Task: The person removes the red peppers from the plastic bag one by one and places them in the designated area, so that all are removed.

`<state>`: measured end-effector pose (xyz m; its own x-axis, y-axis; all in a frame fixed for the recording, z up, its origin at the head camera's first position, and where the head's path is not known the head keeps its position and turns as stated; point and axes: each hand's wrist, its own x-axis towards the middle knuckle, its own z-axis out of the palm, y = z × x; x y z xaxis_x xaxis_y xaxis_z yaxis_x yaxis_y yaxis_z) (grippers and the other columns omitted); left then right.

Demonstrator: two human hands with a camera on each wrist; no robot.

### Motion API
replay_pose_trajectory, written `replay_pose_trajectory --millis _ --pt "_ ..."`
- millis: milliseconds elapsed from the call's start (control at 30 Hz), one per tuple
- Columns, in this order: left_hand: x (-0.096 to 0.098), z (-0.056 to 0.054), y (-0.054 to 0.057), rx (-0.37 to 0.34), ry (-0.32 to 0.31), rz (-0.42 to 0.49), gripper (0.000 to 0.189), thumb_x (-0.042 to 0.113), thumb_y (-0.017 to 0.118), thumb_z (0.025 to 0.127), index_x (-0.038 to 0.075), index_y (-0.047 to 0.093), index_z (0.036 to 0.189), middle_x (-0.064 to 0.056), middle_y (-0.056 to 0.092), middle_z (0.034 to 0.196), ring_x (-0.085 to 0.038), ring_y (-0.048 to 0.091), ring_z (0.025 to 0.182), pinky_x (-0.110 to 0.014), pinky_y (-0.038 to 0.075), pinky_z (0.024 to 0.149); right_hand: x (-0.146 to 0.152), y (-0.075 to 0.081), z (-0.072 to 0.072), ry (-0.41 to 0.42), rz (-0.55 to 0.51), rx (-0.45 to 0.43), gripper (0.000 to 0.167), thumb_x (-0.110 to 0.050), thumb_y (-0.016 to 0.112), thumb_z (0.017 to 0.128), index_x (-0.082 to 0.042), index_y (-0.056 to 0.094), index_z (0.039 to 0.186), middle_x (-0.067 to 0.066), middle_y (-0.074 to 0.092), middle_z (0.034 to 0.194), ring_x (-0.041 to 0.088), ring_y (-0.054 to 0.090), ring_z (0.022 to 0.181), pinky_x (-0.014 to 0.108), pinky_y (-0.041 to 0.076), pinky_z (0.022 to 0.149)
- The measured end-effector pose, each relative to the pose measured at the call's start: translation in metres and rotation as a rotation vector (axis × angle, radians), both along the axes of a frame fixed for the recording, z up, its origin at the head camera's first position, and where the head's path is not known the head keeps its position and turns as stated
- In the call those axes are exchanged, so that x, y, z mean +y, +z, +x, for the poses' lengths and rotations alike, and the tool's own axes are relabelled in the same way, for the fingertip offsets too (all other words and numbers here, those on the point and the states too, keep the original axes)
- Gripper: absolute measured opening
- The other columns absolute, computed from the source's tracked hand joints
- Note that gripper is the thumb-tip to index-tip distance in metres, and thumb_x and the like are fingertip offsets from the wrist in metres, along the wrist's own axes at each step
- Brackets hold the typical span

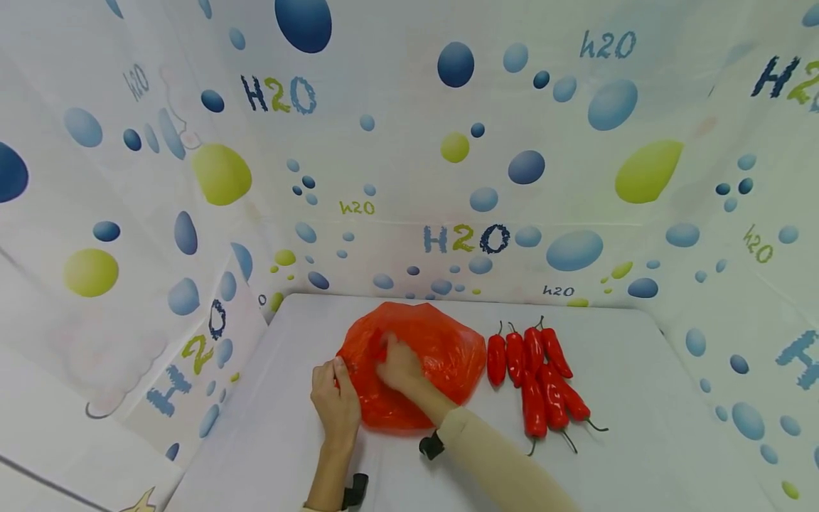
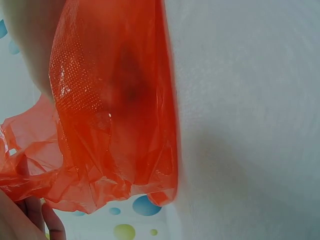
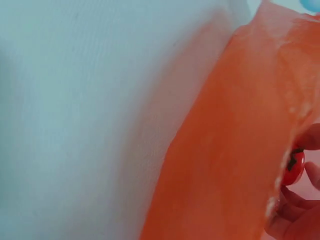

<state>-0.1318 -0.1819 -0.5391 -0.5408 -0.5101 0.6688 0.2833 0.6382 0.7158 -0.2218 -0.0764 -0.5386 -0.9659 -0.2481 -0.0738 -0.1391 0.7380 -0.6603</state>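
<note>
A thin red plastic bag [image 1: 441, 355] lies spread open on the white table. At its left edge my left hand [image 1: 335, 398] grips the plastic, and the left wrist view has those fingers [image 2: 35, 212] under a fold of the bag [image 2: 115, 125]. My right hand [image 1: 402, 366] reaches over the bag's mouth and holds a red pepper. In the right wrist view that pepper [image 3: 296, 167] shows its green stem end between the fingers [image 3: 295, 220], partly hidden behind the bag wall [image 3: 225, 150].
Several glossy red peppers [image 1: 534, 405] with dark stems lie in two rough rows to the right of the bag. The white table [image 1: 614, 370] meets a curtain [image 1: 384, 156] with blue and green dots and H2O lettering at its back and sides.
</note>
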Motion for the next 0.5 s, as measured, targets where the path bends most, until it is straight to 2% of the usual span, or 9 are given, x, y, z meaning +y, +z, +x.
replay_pose_trajectory --millis 200,367,500 --pt "0.001 0.000 0.000 -0.015 -0.006 0.005 0.026 0.007 0.053 0.107 -0.004 0.068 0.090 -0.014 0.057 0.078 -0.022 0.049 0.078 -0.027 0.036 0.066 0.011 0.004 0.008 -0.056 -0.160 -0.008 0.048 -0.017 0.078 0.091 -0.013 0.052 0.131 0.008 0.069 0.103 0.024 0.066 0.084 0.045 0.062 0.079" --pt "0.001 0.000 0.001 -0.012 -0.007 0.000 0.026 0.007 0.053 0.107 -0.004 0.067 0.088 -0.013 0.056 0.076 -0.022 0.048 0.078 -0.027 0.035 0.066 0.021 0.008 0.014 -0.037 -0.217 0.010 0.046 -0.016 0.078 0.090 -0.012 0.053 0.129 0.009 0.070 0.104 0.022 0.066 0.083 0.043 0.062 0.078" --pt "0.000 0.000 0.001 -0.010 -0.006 0.003 0.026 0.007 0.053 0.107 -0.004 0.067 0.088 -0.013 0.056 0.076 -0.020 0.048 0.079 -0.026 0.035 0.067 0.027 0.011 0.017 -0.023 -0.259 0.005 0.047 -0.016 0.077 0.092 -0.011 0.052 0.131 0.005 0.069 0.092 0.018 0.065 0.073 0.037 0.061 0.070"
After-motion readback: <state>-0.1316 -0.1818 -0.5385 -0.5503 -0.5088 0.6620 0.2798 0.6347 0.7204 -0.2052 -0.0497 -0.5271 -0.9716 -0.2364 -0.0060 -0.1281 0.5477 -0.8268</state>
